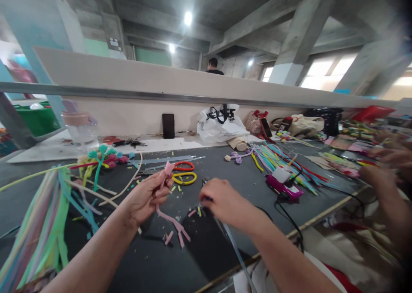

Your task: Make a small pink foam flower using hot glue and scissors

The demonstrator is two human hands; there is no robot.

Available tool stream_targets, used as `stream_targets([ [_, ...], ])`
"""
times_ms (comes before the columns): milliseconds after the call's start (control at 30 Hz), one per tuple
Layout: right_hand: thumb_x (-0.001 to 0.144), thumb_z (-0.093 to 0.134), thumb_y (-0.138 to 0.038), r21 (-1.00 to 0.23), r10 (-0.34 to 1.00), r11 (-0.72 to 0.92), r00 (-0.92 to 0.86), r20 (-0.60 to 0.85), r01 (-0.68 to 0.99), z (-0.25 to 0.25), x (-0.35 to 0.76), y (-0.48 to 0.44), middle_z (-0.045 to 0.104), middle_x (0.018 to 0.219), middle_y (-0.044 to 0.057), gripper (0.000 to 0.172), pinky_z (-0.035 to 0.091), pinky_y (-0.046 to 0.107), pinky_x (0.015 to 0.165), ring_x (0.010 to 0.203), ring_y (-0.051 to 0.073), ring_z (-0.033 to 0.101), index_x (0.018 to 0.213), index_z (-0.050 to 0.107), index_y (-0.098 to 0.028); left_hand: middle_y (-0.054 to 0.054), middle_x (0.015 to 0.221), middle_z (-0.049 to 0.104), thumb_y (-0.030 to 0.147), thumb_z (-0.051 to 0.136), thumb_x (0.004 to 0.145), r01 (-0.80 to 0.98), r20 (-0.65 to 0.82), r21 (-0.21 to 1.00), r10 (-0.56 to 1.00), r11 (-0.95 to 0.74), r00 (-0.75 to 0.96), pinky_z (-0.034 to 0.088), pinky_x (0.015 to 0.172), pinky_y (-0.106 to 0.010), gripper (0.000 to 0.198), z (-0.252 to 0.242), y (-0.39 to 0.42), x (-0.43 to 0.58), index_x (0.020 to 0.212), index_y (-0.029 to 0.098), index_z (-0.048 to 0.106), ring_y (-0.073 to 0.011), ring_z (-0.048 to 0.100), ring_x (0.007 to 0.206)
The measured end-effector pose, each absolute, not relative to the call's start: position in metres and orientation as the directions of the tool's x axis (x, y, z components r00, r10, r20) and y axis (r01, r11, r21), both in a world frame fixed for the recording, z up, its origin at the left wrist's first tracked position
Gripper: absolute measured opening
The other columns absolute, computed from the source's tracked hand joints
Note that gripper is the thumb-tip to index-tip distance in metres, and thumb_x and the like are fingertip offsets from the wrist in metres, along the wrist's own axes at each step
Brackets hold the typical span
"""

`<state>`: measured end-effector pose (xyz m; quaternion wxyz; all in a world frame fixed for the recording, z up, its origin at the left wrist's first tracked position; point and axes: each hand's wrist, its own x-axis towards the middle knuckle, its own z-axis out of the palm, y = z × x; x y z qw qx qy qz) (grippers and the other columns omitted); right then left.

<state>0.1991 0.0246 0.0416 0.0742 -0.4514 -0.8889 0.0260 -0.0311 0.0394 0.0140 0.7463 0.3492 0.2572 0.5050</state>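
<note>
My left hand (pixel 146 198) is closed in a pinch on a pink pipe-cleaner piece (pixel 169 198). Its folded top pokes up above my fingers and its branched ends hang down to the dark table (pixel 206 245). My right hand (pixel 222 202) is closed, knuckles up, just right of it. It grips a tool I cannot make out, with a pale blue strip (pixel 236 252) trailing toward me from under the hand. Small pink and yellow offcuts (pixel 178 237) lie under both hands.
A fan of pastel pipe cleaners (pixel 41 224) lies at left, another bundle (pixel 283 162) at right by a magenta glue gun (pixel 285 185) with a black cord. Red and yellow loops (pixel 184 172), a plastic jar (pixel 80 127), a white bag (pixel 220 123). Another person's hands (pixel 384 164) work at far right.
</note>
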Motion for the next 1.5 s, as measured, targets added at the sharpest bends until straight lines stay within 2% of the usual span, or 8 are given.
stream_targets([
  [133, 0.080, 0.056, -0.025, -0.123, 0.664, 0.745, -0.747, 0.040, 0.656, 0.026, 0.159, 0.012, 0.067, 0.084, 0.003, 0.010, 0.033, 0.029, 0.071, 0.083, 0.017, 0.059, 0.083, 0.063, -0.019, 0.000, 0.069, 0.048, 0.022, 0.048, 0.087, -0.535, -0.036, 0.807, 0.925, 0.250, 0.377, 0.019, 0.032, -0.008, 0.015, 0.015, 0.037, -0.031, 0.083, 0.011, 0.056, 0.0022, 0.027, 0.039],
  [267, 0.077, 0.057, -0.029, -0.014, 0.664, 0.748, -0.747, 0.031, 0.664, 0.007, 0.142, 0.014, 0.067, 0.081, 0.007, 0.014, 0.033, 0.032, 0.068, 0.076, 0.021, 0.060, 0.079, 0.063, -0.016, 0.001, 0.070, 0.049, 0.026, 0.050, 0.087, -0.500, -0.046, 0.822, 0.906, 0.274, 0.421, 0.019, 0.033, -0.009, 0.016, 0.016, 0.034, -0.028, 0.083, 0.012, 0.056, 0.0027, 0.026, 0.038],
  [467, 0.078, 0.054, -0.021, 0.003, 0.628, 0.778, -0.777, 0.041, 0.628, -0.002, 0.145, 0.013, 0.067, 0.081, 0.007, 0.008, 0.032, 0.034, 0.070, 0.076, 0.021, 0.060, 0.078, 0.061, -0.016, 0.001, 0.071, 0.050, 0.028, 0.049, 0.087, -0.477, -0.056, 0.826, 0.887, 0.299, 0.459, 0.018, 0.033, -0.009, 0.018, 0.014, 0.031, -0.024, 0.082, 0.012, 0.056, 0.0030, 0.026, 0.037],
  [767, 0.077, 0.052, -0.006, -0.445, 0.780, 0.615, -0.587, 0.218, 0.651, 0.032, 0.171, 0.027, 0.067, 0.070, -0.001, 0.016, 0.037, 0.020, 0.061, 0.066, 0.011, 0.058, 0.075, 0.063, -0.017, 0.001, 0.071, 0.051, 0.031, 0.053, 0.085, -0.424, -0.080, 0.857, 0.888, 0.294, 0.453, 0.017, 0.034, -0.010, 0.020, 0.015, 0.030, -0.023, 0.080, 0.012, 0.055, 0.0033, 0.028, 0.038],
  [900, 0.078, 0.056, -0.006, -0.533, 0.803, 0.593, -0.492, 0.336, 0.604, 0.048, 0.181, 0.030, 0.069, 0.076, -0.002, 0.017, 0.039, 0.018, 0.069, 0.073, 0.010, 0.060, 0.075, 0.066, -0.019, 0.002, 0.070, 0.050, 0.030, 0.052, 0.085, -0.365, -0.114, 0.877, 0.872, 0.313, 0.476, 0.015, 0.034, -0.011, 0.017, 0.015, 0.029, -0.020, 0.082, 0.013, 0.053, 0.0024, 0.029, 0.038],
  [1033, 0.078, 0.063, -0.018, -0.459, 0.792, 0.602, -0.417, 0.446, 0.653, 0.058, 0.182, 0.023, 0.067, 0.071, -0.002, 0.004, 0.038, 0.022, 0.072, 0.070, 0.012, 0.057, 0.075, 0.065, -0.020, 0.002, 0.068, 0.050, 0.034, 0.051, 0.086, -0.275, -0.141, 0.908, 0.848, 0.317, 0.511, 0.014, 0.033, -0.012, 0.022, 0.015, 0.027, -0.014, 0.079, 0.013, 0.052, 0.0021, 0.029, 0.037],
  [1200, 0.083, 0.059, -0.017, -0.304, 0.684, 0.701, -0.485, 0.545, 0.646, 0.050, 0.179, 0.022, 0.068, 0.069, -0.005, 0.012, 0.023, 0.035, 0.094, 0.062, 0.009, 0.056, 0.072, 0.063, -0.021, 0.002, 0.067, 0.051, 0.038, 0.052, 0.084, -0.191, -0.176, 0.926, 0.817, 0.327, 0.549, 0.012, 0.032, -0.012, 0.024, 0.013, 0.023, -0.009, 0.079, 0.014, 0.051, 0.0026, 0.026, 0.035],
  [1500, 0.080, 0.053, -0.009, -0.150, 0.599, 0.751, -0.568, 0.565, 0.642, 0.041, 0.181, 0.021, 0.069, 0.079, -0.001, 0.016, 0.013, 0.038, 0.097, 0.078, 0.015, 0.059, 0.083, 0.063, -0.021, 0.006, 0.054, 0.042, 0.042, 0.050, 0.084, -0.106, -0.185, 0.950, 0.802, 0.294, 0.569, 0.012, 0.033, -0.014, 0.030, 0.007, 0.023, -0.009, 0.073, 0.014, 0.051, 0.0009, 0.025, 0.034],
])
